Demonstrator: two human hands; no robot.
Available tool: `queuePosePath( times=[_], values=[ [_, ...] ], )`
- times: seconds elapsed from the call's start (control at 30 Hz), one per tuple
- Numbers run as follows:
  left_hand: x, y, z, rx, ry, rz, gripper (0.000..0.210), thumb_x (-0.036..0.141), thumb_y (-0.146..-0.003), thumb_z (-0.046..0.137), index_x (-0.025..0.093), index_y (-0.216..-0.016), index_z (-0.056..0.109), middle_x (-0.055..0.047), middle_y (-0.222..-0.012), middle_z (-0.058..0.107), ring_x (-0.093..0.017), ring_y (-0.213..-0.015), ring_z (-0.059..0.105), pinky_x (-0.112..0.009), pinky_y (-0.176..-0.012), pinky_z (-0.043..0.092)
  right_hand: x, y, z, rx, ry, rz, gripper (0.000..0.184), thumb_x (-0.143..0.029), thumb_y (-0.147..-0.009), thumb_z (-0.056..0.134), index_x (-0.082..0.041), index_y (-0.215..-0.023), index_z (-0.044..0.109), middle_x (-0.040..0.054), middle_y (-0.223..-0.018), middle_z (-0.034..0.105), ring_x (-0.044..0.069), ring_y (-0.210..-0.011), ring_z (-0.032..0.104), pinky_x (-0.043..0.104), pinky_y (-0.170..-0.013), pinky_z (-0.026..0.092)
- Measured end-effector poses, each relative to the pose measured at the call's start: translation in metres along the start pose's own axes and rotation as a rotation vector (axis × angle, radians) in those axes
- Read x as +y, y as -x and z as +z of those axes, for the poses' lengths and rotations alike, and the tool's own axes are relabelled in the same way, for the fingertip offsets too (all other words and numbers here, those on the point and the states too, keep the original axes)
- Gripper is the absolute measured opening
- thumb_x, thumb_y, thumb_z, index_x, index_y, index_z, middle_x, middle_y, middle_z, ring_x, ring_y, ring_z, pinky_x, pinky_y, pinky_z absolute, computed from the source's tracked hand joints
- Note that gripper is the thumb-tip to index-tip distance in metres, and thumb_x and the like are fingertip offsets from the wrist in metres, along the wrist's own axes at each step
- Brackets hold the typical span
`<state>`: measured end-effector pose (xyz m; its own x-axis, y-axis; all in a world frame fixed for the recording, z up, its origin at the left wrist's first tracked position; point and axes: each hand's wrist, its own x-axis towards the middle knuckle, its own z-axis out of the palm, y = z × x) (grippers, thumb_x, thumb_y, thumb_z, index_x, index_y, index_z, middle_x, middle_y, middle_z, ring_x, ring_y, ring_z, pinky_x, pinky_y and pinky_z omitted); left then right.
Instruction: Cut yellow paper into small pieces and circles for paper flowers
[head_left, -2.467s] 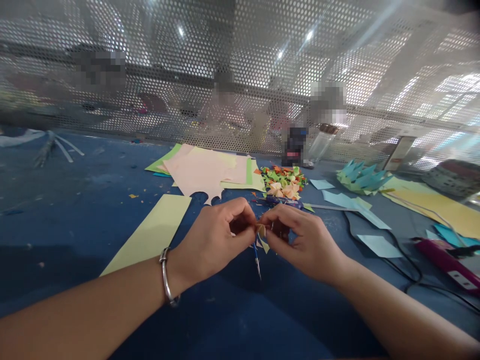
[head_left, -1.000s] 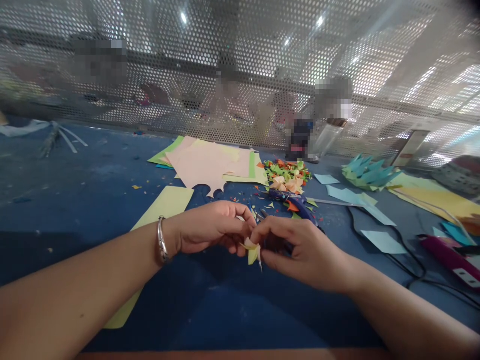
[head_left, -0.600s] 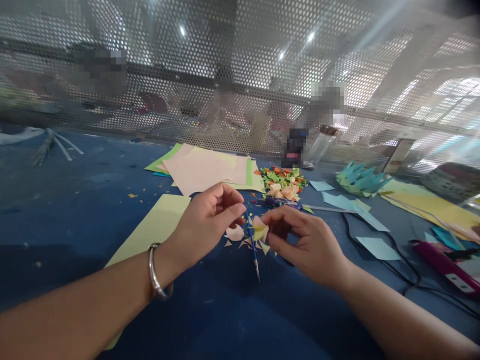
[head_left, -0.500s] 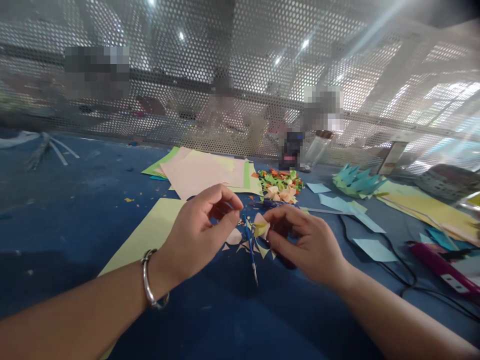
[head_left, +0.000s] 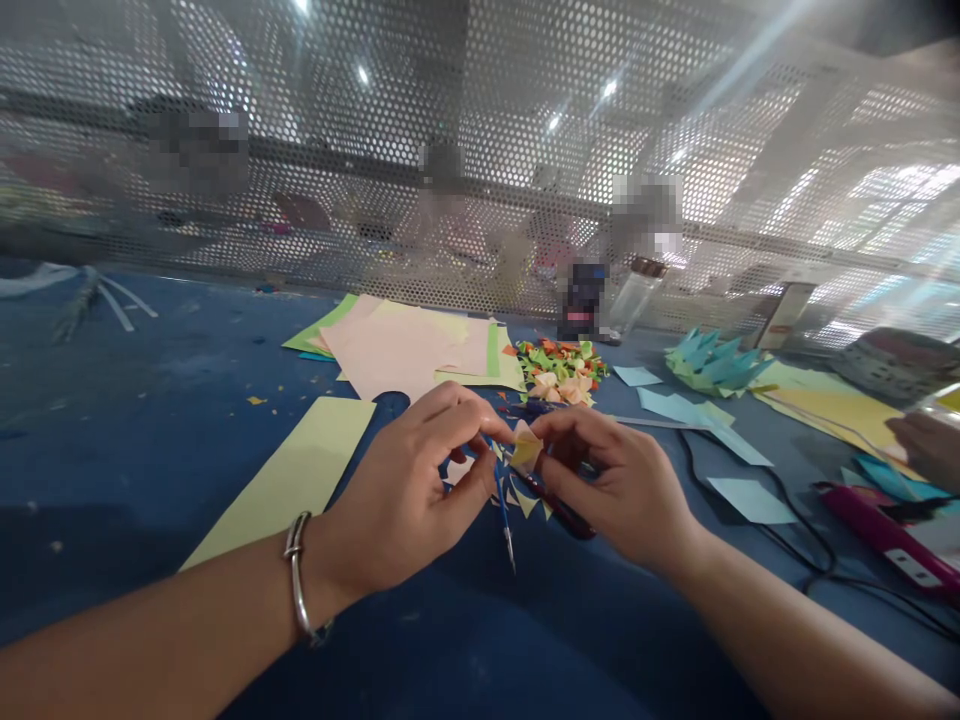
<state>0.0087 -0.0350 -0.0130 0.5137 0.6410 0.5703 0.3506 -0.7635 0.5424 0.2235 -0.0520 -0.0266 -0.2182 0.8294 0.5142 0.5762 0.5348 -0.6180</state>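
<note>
- Left hand [head_left: 420,500], silver bangle [head_left: 298,580] at its wrist: thumb and forefinger curved close together, forefinger tip at the flower's edge; whether it grips, I cannot tell.
- Right hand [head_left: 611,480]: thumb and fingers pinching the paper flower [head_left: 527,450], which is held above the table [head_left: 420,640] between both hands.
- Below the flower: slim blue tool [head_left: 503,500], silver tip nearward, beside pale scraps [head_left: 525,502].
- Left: yellow-green strip [head_left: 289,480]. Right: magenta power strip [head_left: 877,530], another person's hand [head_left: 930,447].
- Beyond: colourful paper pile [head_left: 566,365] beside stacked sheets [head_left: 412,345].
- Farthest: perforated panel [head_left: 337,200].
</note>
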Motion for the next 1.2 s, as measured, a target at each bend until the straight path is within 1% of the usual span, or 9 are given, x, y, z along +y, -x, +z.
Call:
queuePosePath(
  times=[0.17, 0.33, 0.53, 0.77, 0.93, 1.07, 1.13, 1.2],
  values=[
    [0.0, 0.0001, 0.0003, 0.001, -0.009, 0.008, 0.022, 0.007, -0.089, 0.053, 0.023, -0.101, 0.06, -0.006, -0.103, 0.06, -0.018, -0.096, 0.06, -0.032, -0.08, 0.051, -0.001, -0.0002, 0.0001, 0.003, 0.005, -0.013, 0.012, -0.016, -0.084, 0.062, -0.02, -0.094, 0.066, -0.004, -0.069, 0.064, 0.008, -0.054, 0.055, 0.02, -0.052, 0.044],
    [0.0004, 0.0001, 0.0002, 0.022, -0.022, 0.011, 0.021, 0.008, -0.09, 0.053, 0.023, -0.102, 0.06, -0.006, -0.104, 0.06, -0.018, -0.097, 0.059, -0.033, -0.079, 0.052, -0.0001, -0.0001, -0.0004, -0.009, -0.012, 0.014, 0.012, -0.017, -0.084, 0.06, -0.02, -0.095, 0.065, -0.0035, -0.07, 0.065, 0.008, -0.053, 0.055, 0.02, -0.051, 0.044],
    [-0.0004, 0.0025, 0.0019, 0.001, -0.029, 0.015, 0.023, 0.006, -0.088, 0.054, 0.021, -0.104, 0.061, -0.006, -0.105, 0.059, -0.018, -0.096, 0.059, -0.033, -0.08, 0.05, -0.0007, -0.0018, -0.0004, 0.01, -0.022, -0.008, 0.012, -0.017, -0.083, 0.061, -0.02, -0.093, 0.065, -0.0036, -0.069, 0.063, 0.009, -0.056, 0.056, 0.02, -0.053, 0.045],
    [-0.0031, 0.0023, 0.0031, 0.001, -0.037, 0.015, 0.024, 0.006, -0.088, 0.053, 0.02, -0.105, 0.061, -0.006, -0.106, 0.059, -0.018, -0.098, 0.058, -0.032, -0.081, 0.05, -0.002, -0.0014, -0.0002, 0.003, -0.011, 0.014, 0.012, -0.018, -0.083, 0.061, -0.02, -0.093, 0.066, -0.0031, -0.068, 0.064, 0.009, -0.055, 0.057, 0.021, -0.053, 0.046],
    [-0.0033, 0.0015, 0.0045, -0.007, -0.023, 0.024, 0.02, 0.006, -0.087, 0.055, 0.02, -0.101, 0.061, -0.006, -0.104, 0.06, -0.017, -0.099, 0.057, -0.032, -0.084, 0.05, -0.0005, -0.002, -0.0002, 0.013, -0.016, 0.002, 0.012, -0.019, -0.084, 0.06, -0.02, -0.095, 0.066, -0.0029, -0.069, 0.064, 0.009, -0.054, 0.055, 0.021, -0.051, 0.045],
    [-0.0044, 0.0003, 0.0063, -0.029, -0.002, 0.003, 0.013, 0.012, -0.089, 0.057, 0.019, -0.098, 0.061, -0.005, -0.102, 0.062, -0.017, -0.097, 0.059, -0.032, -0.085, 0.05, 0.0007, -0.0012, 0.0, 0.006, -0.014, -0.008, 0.012, -0.018, -0.085, 0.061, -0.02, -0.095, 0.066, -0.0027, -0.071, 0.063, 0.009, -0.057, 0.056, 0.021, -0.054, 0.046],
    [-0.0047, -0.0001, 0.0065, -0.049, 0.016, -0.029, 0.01, 0.017, -0.091, 0.059, 0.02, -0.1, 0.06, -0.005, -0.102, 0.064, -0.018, -0.099, 0.06, -0.033, -0.088, 0.05, 0.0014, -0.0005, 0.0005, 0.004, -0.005, -0.015, 0.011, -0.019, -0.085, 0.062, -0.02, -0.095, 0.066, -0.0028, -0.072, 0.063, 0.009, -0.057, 0.056, 0.021, -0.054, 0.046],
    [-0.0043, -0.0005, 0.006, -0.073, 0.045, -0.078, 0.012, 0.023, -0.092, 0.059, 0.02, -0.103, 0.06, -0.005, -0.103, 0.066, -0.017, -0.099, 0.062, -0.033, -0.09, 0.051, 0.002, 0.0, 0.0013, 0.002, -0.001, -0.019, 0.01, -0.02, -0.086, 0.063, -0.02, -0.096, 0.066, -0.003, -0.071, 0.063, 0.008, -0.056, 0.055, 0.021, -0.053, 0.045]
  ],
)
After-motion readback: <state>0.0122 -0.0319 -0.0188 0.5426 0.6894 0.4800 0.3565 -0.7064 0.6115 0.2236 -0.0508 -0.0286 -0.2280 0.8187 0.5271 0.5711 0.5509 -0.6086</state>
